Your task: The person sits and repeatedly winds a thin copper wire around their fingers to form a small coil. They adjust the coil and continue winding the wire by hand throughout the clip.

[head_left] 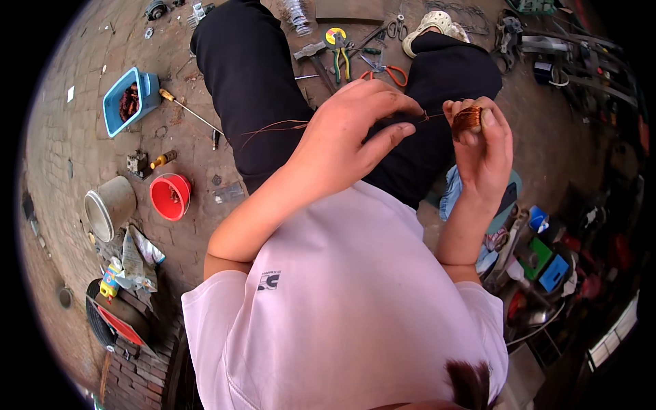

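Note:
My right hand (484, 140) grips a small coil of copper wire (467, 119), held upright between thumb and fingers. A thin strand with a kinked bit runs from the coil across to my left hand (355, 126). That hand is curled, its thumb and forefinger slightly apart at the tips. Loose copper wire ends (277, 127) trail out behind it, over my left thigh, so the strand passes through the hand. The other left fingers are hidden under the back of the hand.
Beyond my knees lie a hammer (310, 50), yellow-handled pliers (337, 55) and orange-handled scissors (391, 72). On the left stand a blue basin (111, 109) with copper scraps, a red bucket (157, 198) and a pale bucket (123, 195). Assorted clutter fills the right side.

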### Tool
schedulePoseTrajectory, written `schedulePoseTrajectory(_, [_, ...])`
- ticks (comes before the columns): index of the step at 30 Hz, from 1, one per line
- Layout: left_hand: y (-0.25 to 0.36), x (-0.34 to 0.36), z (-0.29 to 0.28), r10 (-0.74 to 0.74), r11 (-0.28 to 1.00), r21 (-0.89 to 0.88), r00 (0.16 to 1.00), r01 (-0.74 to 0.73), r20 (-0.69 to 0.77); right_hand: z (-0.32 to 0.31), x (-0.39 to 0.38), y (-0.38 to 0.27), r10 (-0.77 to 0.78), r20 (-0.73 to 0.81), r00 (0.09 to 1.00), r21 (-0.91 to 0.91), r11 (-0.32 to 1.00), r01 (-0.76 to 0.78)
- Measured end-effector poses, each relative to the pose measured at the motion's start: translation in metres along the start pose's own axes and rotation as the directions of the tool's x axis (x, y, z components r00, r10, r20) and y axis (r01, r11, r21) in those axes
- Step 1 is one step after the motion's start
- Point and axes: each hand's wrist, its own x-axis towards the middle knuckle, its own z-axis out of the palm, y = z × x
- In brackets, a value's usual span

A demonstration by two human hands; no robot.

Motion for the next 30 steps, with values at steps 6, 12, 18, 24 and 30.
schedulePoseTrajectory(6, [-0.003,0.007,0.001,-0.215,0.954,-0.187,0.970,0.233,0.109,-0.003,0.002,0.010,-0.054,0.146,0.988,0.201,0.979,0.024])
schedulePoseTrajectory(12, [-0.008,0.006,0.001,-0.168,0.973,-0.139,0.980,0.183,0.111,0.002,0.003,0.014,-0.036,0.106,0.994,0.272,0.962,0.006])
schedulePoseTrajectory(18, [-0.005,0.008,0.002,-0.249,0.926,-0.286,0.968,0.247,0.030,0.006,0.001,0.016,-0.023,0.190,0.982,0.325,0.945,-0.041])
schedulePoseTrajectory(24, [-0.008,0.009,0.003,-0.336,0.835,-0.431,0.937,0.342,0.093,0.014,0.000,0.025,-0.007,0.156,0.988,0.242,0.970,-0.031])
schedulePoseTrajectory(30, [-0.015,0.009,0.005,-0.387,0.756,-0.526,0.914,0.390,0.122,0.021,-0.001,0.027,-0.095,0.075,0.993,0.058,0.994,0.091])
